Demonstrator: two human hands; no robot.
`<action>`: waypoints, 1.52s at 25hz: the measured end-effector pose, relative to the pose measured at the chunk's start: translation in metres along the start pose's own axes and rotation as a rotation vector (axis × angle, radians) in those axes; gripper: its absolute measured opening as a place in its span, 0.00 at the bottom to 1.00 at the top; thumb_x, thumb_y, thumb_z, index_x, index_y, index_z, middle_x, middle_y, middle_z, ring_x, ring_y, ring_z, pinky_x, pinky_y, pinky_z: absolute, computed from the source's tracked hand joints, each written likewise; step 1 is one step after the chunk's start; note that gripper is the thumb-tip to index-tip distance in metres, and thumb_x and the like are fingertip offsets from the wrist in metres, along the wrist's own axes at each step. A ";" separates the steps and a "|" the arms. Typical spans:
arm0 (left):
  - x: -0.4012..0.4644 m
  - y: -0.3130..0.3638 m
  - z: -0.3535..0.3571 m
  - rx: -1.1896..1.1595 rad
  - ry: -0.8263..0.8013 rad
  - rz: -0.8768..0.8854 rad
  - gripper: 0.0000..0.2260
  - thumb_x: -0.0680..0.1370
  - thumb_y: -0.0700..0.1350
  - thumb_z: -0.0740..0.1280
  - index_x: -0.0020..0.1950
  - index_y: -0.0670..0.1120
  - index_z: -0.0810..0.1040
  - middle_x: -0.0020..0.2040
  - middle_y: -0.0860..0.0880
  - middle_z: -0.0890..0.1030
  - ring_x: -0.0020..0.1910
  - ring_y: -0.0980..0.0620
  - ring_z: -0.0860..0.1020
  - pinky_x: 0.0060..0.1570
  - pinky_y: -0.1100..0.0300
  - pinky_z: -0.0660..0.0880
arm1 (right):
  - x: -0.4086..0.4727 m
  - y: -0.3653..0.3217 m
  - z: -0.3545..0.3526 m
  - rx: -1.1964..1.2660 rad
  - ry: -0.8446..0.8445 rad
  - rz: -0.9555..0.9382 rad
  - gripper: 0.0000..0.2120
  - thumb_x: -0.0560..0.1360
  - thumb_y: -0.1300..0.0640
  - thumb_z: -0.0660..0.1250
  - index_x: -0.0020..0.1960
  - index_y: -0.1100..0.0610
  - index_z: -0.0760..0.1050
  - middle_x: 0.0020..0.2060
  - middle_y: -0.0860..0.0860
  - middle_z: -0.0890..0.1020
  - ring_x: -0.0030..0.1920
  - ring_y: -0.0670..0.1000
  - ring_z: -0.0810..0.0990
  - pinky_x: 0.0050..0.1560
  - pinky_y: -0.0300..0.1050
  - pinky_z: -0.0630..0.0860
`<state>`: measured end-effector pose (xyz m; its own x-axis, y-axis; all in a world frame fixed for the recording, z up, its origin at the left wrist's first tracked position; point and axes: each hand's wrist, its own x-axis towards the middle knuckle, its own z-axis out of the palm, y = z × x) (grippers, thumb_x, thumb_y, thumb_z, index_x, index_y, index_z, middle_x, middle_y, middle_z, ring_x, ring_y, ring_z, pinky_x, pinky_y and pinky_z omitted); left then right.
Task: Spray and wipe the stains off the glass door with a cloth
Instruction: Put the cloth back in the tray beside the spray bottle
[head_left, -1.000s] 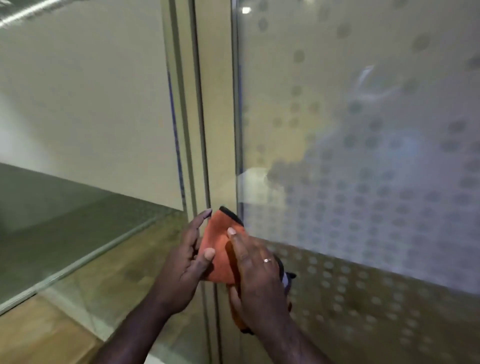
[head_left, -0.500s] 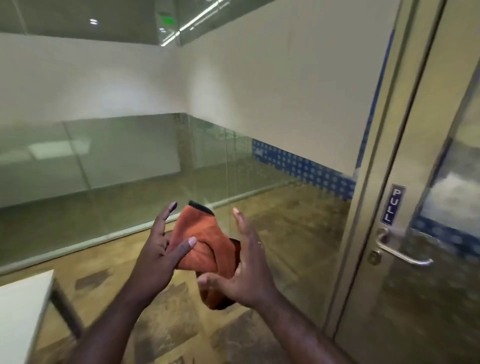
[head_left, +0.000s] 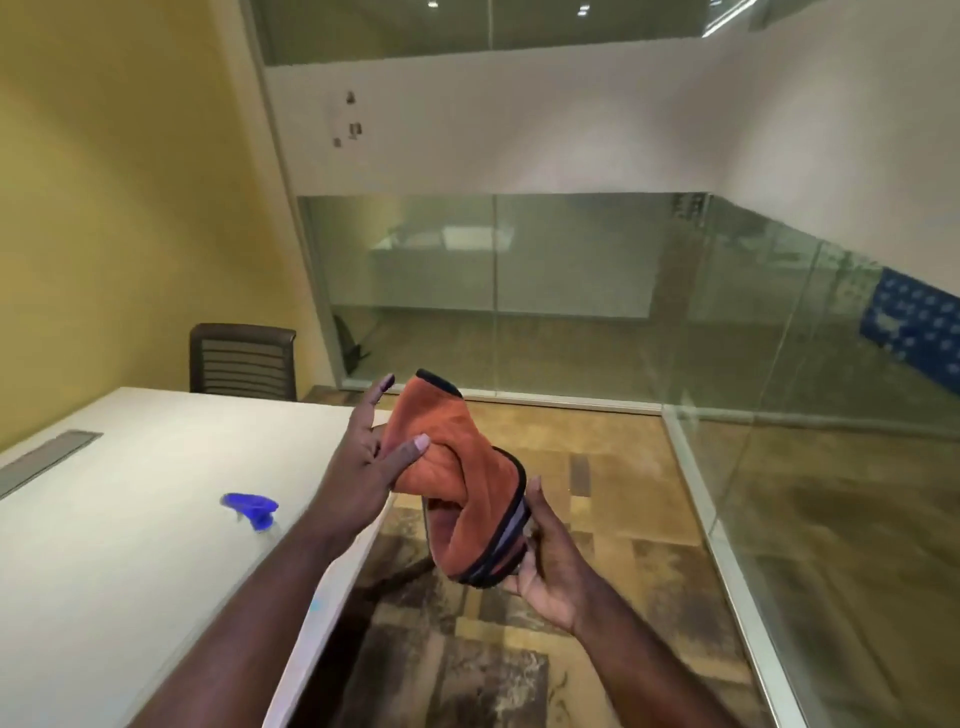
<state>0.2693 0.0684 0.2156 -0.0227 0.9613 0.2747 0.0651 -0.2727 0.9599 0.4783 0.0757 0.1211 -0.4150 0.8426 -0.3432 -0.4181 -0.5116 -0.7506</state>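
Observation:
An orange cloth (head_left: 452, 467) with a dark trim is folded between both hands in mid-air. My left hand (head_left: 363, 467) grips its upper part, thumb pressed on the front and fingers behind. Under its lower folded edge, my right hand (head_left: 545, 561) cups it from below. A blue spray bottle top (head_left: 249, 508), blurred, shows on the white table (head_left: 104, 519) just left of my left forearm. The glass door is out of view.
The white table fills the lower left, its edge running under my left arm. A dark chair (head_left: 241, 361) stands behind it by the yellow wall. Glass partitions (head_left: 571, 291) line the back and right. Patterned carpet lies below.
The view has swung left, away from the glass door to the table and room corner. Both hands kept the cloth; my right hand shifted from the front of it to underneath.

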 end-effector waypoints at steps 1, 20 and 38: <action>-0.003 -0.001 -0.010 0.037 0.047 -0.014 0.33 0.76 0.43 0.71 0.74 0.62 0.60 0.50 0.48 0.86 0.47 0.51 0.85 0.40 0.63 0.80 | 0.010 0.005 0.006 0.033 -0.035 0.032 0.34 0.66 0.33 0.66 0.63 0.55 0.76 0.58 0.56 0.82 0.58 0.57 0.80 0.57 0.58 0.76; -0.146 -0.059 -0.144 0.342 0.404 -0.381 0.26 0.75 0.47 0.71 0.70 0.58 0.67 0.63 0.51 0.79 0.60 0.50 0.80 0.58 0.51 0.79 | 0.053 0.129 0.087 -0.593 0.023 0.183 0.20 0.66 0.45 0.76 0.48 0.60 0.80 0.44 0.55 0.84 0.43 0.55 0.83 0.40 0.46 0.79; -0.228 -0.118 -0.225 0.328 0.621 -0.571 0.27 0.75 0.42 0.72 0.72 0.49 0.67 0.62 0.45 0.79 0.60 0.45 0.79 0.63 0.43 0.75 | 0.081 0.251 0.175 -0.516 0.062 0.297 0.20 0.69 0.54 0.75 0.57 0.58 0.74 0.52 0.58 0.80 0.47 0.55 0.80 0.52 0.54 0.78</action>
<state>0.0419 -0.1276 0.0522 -0.6671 0.7261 -0.1665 0.1578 0.3561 0.9210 0.1989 -0.0141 0.0038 -0.3999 0.6922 -0.6008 0.1618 -0.5919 -0.7896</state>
